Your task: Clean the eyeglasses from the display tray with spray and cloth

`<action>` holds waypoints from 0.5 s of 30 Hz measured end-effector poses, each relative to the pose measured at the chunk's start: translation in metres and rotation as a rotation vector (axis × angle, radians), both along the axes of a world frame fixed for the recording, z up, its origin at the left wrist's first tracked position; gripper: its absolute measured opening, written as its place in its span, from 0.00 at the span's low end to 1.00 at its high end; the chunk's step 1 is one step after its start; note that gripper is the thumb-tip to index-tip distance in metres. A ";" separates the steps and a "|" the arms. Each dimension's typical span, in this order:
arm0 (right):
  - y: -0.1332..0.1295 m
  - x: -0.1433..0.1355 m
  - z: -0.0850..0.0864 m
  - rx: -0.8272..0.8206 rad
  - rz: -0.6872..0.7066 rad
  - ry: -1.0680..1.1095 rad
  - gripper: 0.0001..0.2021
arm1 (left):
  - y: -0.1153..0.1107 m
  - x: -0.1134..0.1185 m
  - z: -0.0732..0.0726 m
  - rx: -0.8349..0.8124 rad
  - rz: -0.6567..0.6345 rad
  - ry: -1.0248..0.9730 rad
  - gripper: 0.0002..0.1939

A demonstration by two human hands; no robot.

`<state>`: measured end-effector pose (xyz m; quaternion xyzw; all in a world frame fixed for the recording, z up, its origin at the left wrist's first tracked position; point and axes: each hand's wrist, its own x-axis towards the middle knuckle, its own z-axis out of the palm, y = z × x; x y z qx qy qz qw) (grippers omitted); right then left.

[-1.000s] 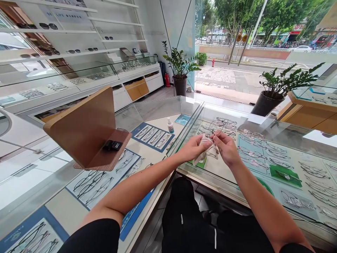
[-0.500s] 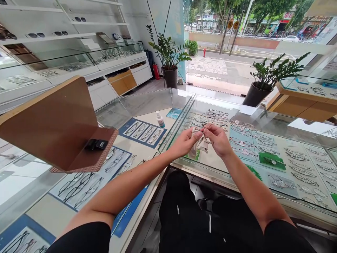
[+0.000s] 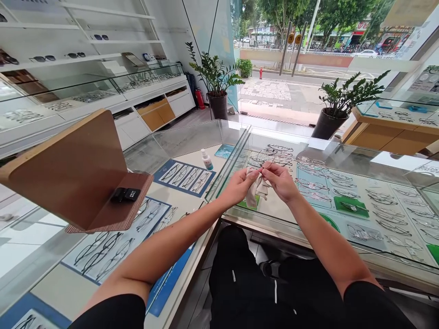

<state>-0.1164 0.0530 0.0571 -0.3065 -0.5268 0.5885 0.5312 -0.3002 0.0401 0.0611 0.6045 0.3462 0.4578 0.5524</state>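
Note:
Above the glass display case, my left hand (image 3: pixel 241 185) is closed on a pale cleaning cloth (image 3: pixel 252 194), which hangs down below the fingers. Right beside it, my right hand (image 3: pixel 279 180) pinches a pair of thin-rimmed eyeglasses (image 3: pixel 270 155), and the fingertips of both hands meet at the frame. One round rim shows above the fingers. The rest of the glasses is covered by the hands and cloth.
A small white spray bottle (image 3: pixel 206 160) stands on the glass counter to the left. A brown mirror stand (image 3: pixel 65 169) with a black object (image 3: pixel 125 195) on its base is nearer. Rows of eyeglasses (image 3: pixel 353 208) lie inside the right case. Potted plants (image 3: pixel 219 84) stand beyond.
My hands stay together on the cloth and glasses, with the fingers shifted slightly. The cloth hangs a little differently. The view has tilted up and turned slightly to the right.

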 end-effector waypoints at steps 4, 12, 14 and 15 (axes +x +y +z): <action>0.000 0.006 0.011 0.008 -0.018 0.058 0.15 | 0.001 0.001 0.001 0.040 0.046 -0.003 0.32; -0.057 0.067 0.029 0.019 -0.318 0.341 0.08 | 0.016 -0.022 0.020 0.104 0.330 -0.084 0.29; -0.083 0.085 0.023 -0.002 -0.346 0.301 0.08 | 0.025 -0.030 0.017 0.104 0.383 0.001 0.29; -0.097 0.093 0.020 -0.016 -0.349 0.267 0.08 | 0.029 -0.033 0.014 0.119 0.402 0.071 0.29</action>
